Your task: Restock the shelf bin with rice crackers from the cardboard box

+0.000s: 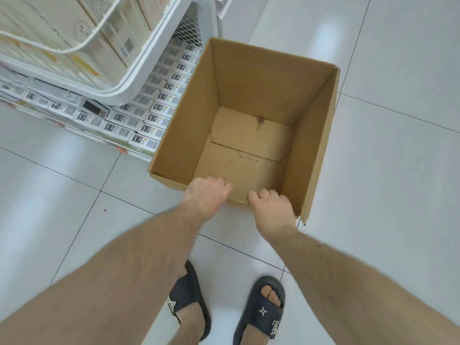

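Head view, looking straight down. Cardboard box upright on white tiled floor, top open, flaps not visible, interior bare down to the bottom panels. Both hands on the near rim of the box: left hand curled over the edge left of centre, fingers hooked inside; right hand gripping the same edge near the right corner, fingers folded over the rim. Both forearms extended forward from the bottom of the frame. Rice crackers stacked in tight rows of white packs with barcodes facing up, on the low level just left of the box and touching its left wall or very nearly so. White shelf bin above those rows at upper left, holding pale cartons standing on edge. Two feet in dark slides on the floor below the hands.
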